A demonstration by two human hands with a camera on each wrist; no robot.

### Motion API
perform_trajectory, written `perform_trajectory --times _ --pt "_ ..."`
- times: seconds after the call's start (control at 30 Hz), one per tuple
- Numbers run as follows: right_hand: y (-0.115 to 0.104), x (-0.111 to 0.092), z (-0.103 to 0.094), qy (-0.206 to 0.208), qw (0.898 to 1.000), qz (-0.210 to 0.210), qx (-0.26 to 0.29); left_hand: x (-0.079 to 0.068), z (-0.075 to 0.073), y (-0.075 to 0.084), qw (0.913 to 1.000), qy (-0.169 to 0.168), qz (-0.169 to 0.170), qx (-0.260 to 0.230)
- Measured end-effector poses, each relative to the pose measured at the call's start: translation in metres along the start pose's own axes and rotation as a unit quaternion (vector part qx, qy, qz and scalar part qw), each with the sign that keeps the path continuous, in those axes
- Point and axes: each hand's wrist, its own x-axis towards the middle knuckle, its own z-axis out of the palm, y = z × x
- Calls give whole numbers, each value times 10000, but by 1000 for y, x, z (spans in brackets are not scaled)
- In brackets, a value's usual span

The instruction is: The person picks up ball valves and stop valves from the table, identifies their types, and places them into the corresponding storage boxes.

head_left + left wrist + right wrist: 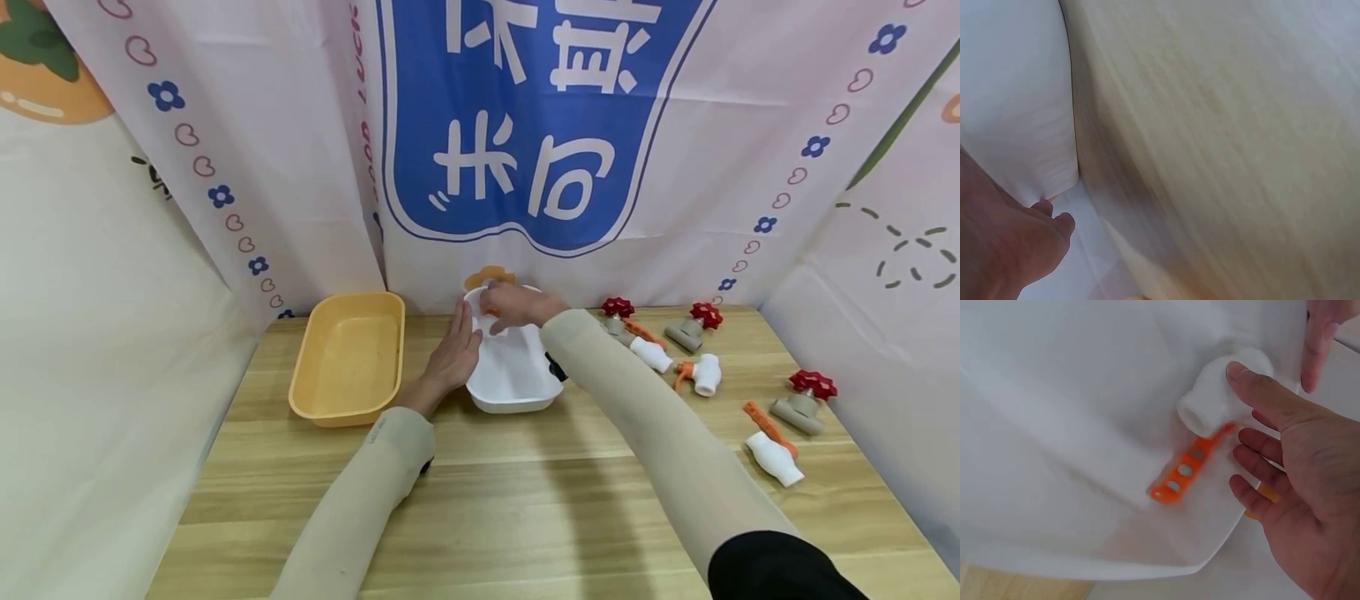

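A: While the tabletop (487,517) offers room toward its near edge, what stands at its back edge?
B: White tray (513,406): left hand (453,354), straight-fingered, at its left edge; right hand (517,307) inside, thumb and fingers apart.
A: Step?
B: Apparently placing one white valve (1204,397), orange-handled, far-left corner; next calls for lifting over the edge.

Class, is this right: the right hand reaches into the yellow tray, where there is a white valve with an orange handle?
The tray is wrong. The head view shows that the right hand reaches into the white tray, not the yellow tray; the white valve with an orange handle is there, as stated.
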Motion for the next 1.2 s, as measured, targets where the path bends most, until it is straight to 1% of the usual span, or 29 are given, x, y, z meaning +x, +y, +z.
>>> perform_trajectory --times 0.07,0.33,0.53,0.63,0.93,1.2 --pt "1 -2 -3 82 9999 -28 66 0 0 0 10000 11 -26 7" --pt "6 -14 -10 16 9994 212 282 0 0 1 9999 2 -102 -37" --pt "7 -25 -16 93 9995 239 195 0 0 1 10000 -4 -93 -16" --pt "7 -29 -19 68 9993 291 206 0 1 1 10000 -10 -95 0" --pt "7 -41 -22 79 9994 312 100 1 1 2 9999 19 -152 -60" --pt "11 -55 -25 227 9991 350 56 2 2 1 9998 20 -173 -123"
